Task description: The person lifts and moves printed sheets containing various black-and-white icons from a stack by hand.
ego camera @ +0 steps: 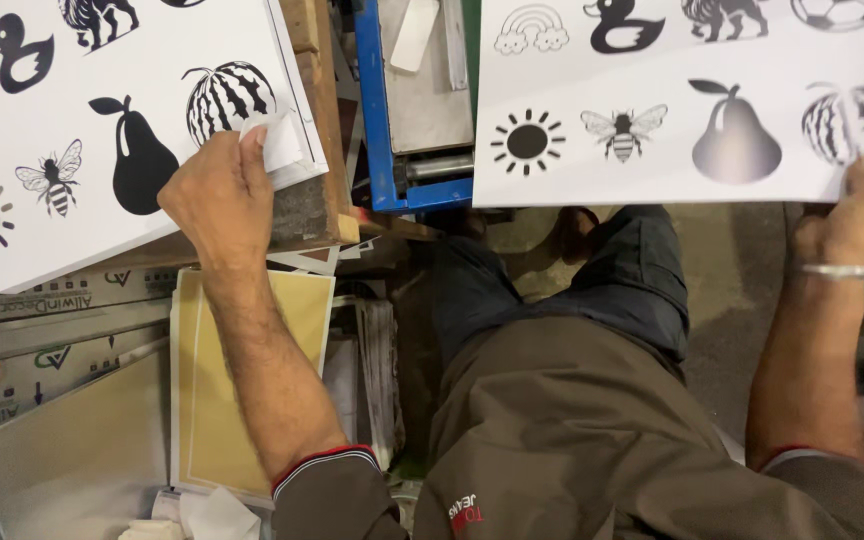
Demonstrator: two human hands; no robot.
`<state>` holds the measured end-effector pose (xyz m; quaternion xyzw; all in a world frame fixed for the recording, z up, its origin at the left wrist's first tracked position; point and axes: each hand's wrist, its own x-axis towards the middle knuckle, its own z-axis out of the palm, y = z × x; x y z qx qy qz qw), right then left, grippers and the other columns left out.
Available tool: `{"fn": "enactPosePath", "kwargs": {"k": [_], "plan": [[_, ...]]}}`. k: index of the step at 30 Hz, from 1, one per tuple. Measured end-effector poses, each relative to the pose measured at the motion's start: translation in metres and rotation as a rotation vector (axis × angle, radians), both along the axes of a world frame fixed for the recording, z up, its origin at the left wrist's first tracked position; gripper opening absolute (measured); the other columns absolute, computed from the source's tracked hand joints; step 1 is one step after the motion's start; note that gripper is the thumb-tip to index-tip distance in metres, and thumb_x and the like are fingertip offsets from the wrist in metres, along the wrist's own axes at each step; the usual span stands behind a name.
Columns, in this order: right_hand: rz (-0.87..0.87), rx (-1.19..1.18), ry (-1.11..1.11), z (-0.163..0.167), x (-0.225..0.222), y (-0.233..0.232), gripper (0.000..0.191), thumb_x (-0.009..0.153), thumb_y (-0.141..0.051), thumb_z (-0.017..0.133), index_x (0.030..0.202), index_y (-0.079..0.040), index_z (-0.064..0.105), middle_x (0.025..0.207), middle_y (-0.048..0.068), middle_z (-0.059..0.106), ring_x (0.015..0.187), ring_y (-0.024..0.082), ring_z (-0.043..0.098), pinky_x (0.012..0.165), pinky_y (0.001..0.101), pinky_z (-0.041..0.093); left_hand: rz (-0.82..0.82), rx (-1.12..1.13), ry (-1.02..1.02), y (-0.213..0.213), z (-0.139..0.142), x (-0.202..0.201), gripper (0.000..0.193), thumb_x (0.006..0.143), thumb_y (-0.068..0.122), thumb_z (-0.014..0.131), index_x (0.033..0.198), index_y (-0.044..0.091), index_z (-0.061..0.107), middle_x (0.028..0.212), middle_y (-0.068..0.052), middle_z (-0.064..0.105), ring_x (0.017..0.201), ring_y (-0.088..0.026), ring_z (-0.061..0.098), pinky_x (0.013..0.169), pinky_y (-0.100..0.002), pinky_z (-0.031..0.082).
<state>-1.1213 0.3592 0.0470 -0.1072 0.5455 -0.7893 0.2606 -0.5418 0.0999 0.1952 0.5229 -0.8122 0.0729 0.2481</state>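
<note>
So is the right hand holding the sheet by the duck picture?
No, the right hand grips the right sheet at its lower edge beside the watermelon picture.

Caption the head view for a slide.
Left hand presses a white cloth on one printed sheet; right hand holds another sheet.

Looks like a print workshop. Just beyond the left hand [220,195], a white printed sheet [102,120] of black silhouette pictures on a worn wooden bench [312,200]; a matching sheet [692,100] under the right hand [852,220]; between the two, a blue metal press frame [377,110]; below the left wrist, stacked yellow boards [212,400].
</note>
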Motion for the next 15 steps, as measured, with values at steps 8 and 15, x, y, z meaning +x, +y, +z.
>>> {"fn": "enactPosePath", "kwargs": {"k": [8,15], "plan": [[0.034,0.276,0.256,-0.002,0.034,0.079,0.042,0.109,0.013,0.043,0.150,0.009,0.052,0.146,0.021,0.066,0.135,0.026,0.072,0.116,0.0367,0.061,-0.051,0.159,0.060,0.010,0.006,-0.006,0.021,0.093,0.022,0.088,0.103,0.007,0.076,0.089,-0.006,0.074,0.068,-0.020,0.066,0.063,-0.034,0.049],[0.030,0.307,0.313,0.024,0.051,0.116,0.040,0.107,0.018,0.046,0.145,0.009,0.055,0.139,0.020,0.068,0.125,0.025,0.073,0.113,0.0357,0.064,-0.078,0.120,0.007,0.033,0.006,-0.019,0.037,0.082,0.019,0.094,0.110,0.006,0.074,0.110,-0.009,0.075,0.100,-0.027,0.072,0.086,-0.040,0.055]]}}
